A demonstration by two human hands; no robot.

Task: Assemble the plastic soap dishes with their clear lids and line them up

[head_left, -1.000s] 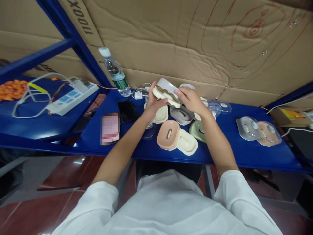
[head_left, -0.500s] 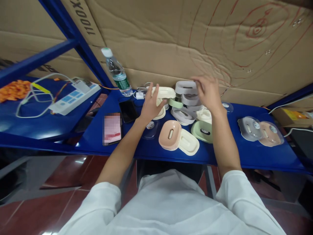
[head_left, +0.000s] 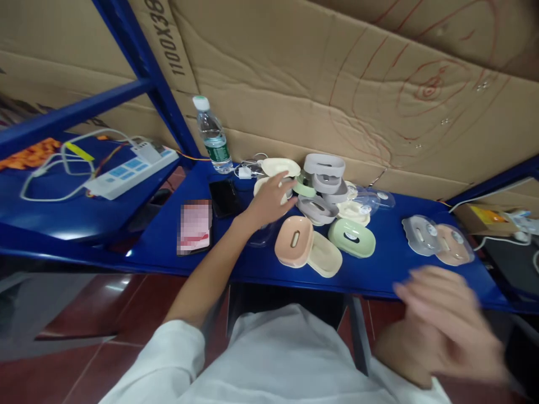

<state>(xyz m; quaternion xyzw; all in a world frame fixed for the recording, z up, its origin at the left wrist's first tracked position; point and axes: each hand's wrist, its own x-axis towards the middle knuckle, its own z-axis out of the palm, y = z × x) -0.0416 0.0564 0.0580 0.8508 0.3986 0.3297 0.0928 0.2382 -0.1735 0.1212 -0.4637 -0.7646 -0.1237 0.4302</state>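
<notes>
My left hand [head_left: 269, 203] hovers over the left side of a pile of plastic soap boxes, its fingers spread and holding nothing. Just beyond it lies a cream soap box part [head_left: 281, 166], with a pale green one [head_left: 305, 184] to its right. Several grey parts [head_left: 324, 164] are stacked behind. Nearer me sit a peach soap box [head_left: 293, 241], a cream tray [head_left: 325, 257] leaning against it and a green soap box [head_left: 352, 238]. My right hand [head_left: 446, 325] is off the table's front edge at the lower right, smeared by motion; its fingers cannot be made out.
On the blue table [head_left: 387, 269], two lidded boxes [head_left: 425, 234] stand to the right and clear lids [head_left: 381, 197] lie behind. To the left are a water bottle [head_left: 215, 140], a black phone [head_left: 224, 197] and a lit phone [head_left: 195, 227]. Cardboard [head_left: 269, 84] walls the back.
My right hand has left the grey stack and swung down to the right, in front of the table. My left hand has shifted slightly right and nearer, off the cream part. The view has tilted.
</notes>
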